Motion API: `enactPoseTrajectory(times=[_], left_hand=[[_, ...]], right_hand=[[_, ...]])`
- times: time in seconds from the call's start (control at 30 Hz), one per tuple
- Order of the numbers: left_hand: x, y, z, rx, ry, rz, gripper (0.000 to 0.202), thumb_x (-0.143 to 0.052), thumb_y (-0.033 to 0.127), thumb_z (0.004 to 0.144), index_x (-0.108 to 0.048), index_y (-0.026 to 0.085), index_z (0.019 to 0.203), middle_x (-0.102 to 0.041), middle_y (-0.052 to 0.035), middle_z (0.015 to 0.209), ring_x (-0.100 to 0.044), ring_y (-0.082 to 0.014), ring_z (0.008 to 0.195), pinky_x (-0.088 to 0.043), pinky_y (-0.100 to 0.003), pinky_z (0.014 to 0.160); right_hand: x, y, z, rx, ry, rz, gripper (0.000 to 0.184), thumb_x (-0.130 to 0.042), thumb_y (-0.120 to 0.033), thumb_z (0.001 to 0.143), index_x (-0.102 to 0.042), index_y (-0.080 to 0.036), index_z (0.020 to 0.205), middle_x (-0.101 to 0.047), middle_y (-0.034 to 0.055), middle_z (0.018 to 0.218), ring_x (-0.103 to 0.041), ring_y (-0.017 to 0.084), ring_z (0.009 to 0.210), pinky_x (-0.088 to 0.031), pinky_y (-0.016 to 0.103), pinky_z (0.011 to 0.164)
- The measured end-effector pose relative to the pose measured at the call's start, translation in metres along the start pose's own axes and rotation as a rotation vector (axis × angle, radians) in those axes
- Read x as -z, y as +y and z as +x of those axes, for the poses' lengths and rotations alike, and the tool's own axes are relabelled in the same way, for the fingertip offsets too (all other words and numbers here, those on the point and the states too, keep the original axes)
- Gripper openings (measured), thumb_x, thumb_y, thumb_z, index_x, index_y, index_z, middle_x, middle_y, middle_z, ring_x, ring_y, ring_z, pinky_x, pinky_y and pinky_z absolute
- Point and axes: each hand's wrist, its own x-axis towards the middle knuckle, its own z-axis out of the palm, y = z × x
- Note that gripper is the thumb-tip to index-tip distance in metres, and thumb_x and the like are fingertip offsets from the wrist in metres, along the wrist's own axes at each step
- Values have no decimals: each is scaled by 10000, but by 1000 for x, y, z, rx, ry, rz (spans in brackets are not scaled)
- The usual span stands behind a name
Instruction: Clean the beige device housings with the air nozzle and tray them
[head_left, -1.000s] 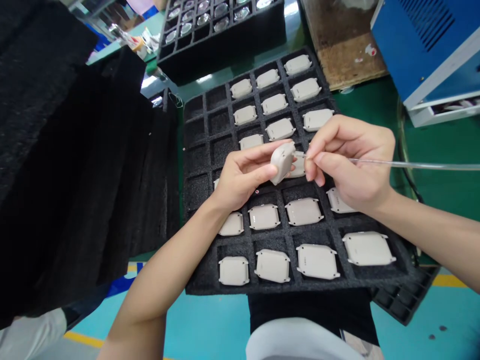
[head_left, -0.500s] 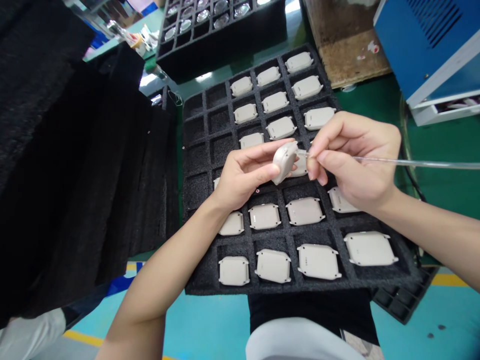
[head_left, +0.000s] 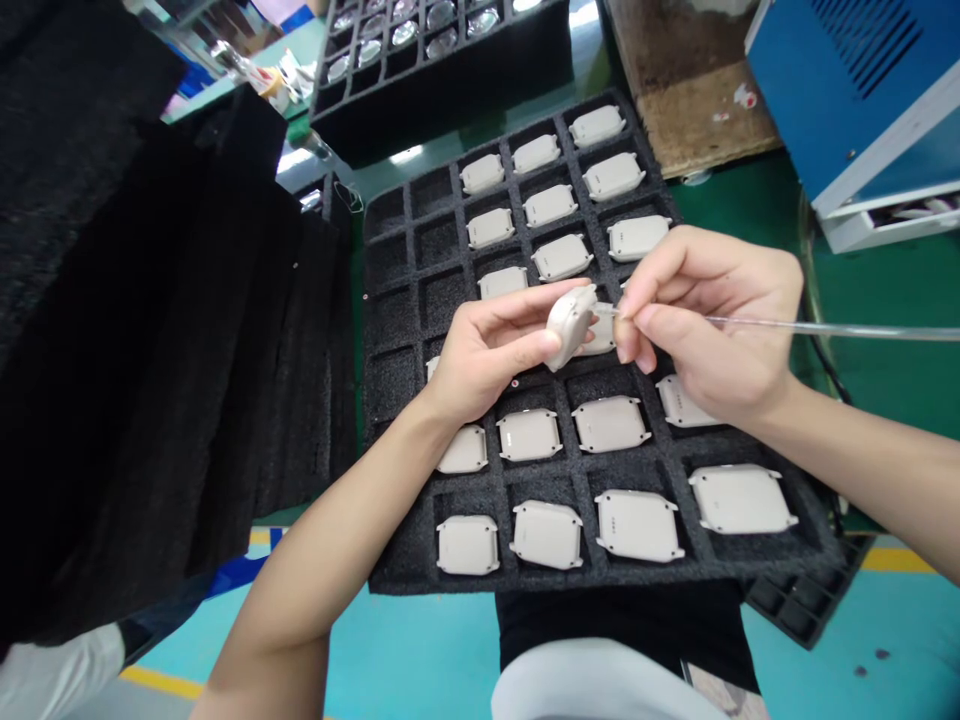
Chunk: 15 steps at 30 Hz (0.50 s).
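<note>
Between the thumb and fingers of my left hand (head_left: 499,350) is a beige watch case (head_left: 571,322), tilted up on its side above the foam tray. My right hand (head_left: 705,310) pinches a thin clear tube (head_left: 847,329) close to its end. The tube's pale tip meets or nearly meets the edge of the case; exact contact is too small to tell. Under both hands lies a black foam tray (head_left: 442,290) with square pockets. Several beige watch cases like this one (head_left: 610,423) rest in it, backs up, with small dark dots at their corners.
Black foam slabs (head_left: 247,330) are stacked at the left. Behind the tray stands another black foam tray (head_left: 435,100) with round shiny pieces. A blue machine (head_left: 862,100) with a small white drawer is at the far right, beside a wooden board (head_left: 705,120). The clear tube runs off to the right.
Almost nothing differs. Both hands keep the same hold on the watch case and tube; the view has shifted very slightly.
</note>
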Motion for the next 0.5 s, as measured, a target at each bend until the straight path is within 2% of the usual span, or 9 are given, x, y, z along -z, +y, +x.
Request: enactPoseTrajectory(times=[0.33,0.5], left_hand=[[0,-3,1,-4,28,-22,411,-799,367,606,-739,200,976,-722,-61,984,-644,-316,993,-504,-411,893],[2,2,0,0,1,22,391,-788,331,630,-731,216,999,-720,-59,1014,-659,-256,937,-502,-318,864]], right_hand=[[2,1,0,-13,-5,-2,97,-575,-139,752,-560,-182,667,-569,-9,535,-488,86,422,-414,215,416],[0,-2,0,-74,-16,34,61,-516,-120,706,-514,-164,664,-555,-29,519,-473,64,408,-401,190,422]])
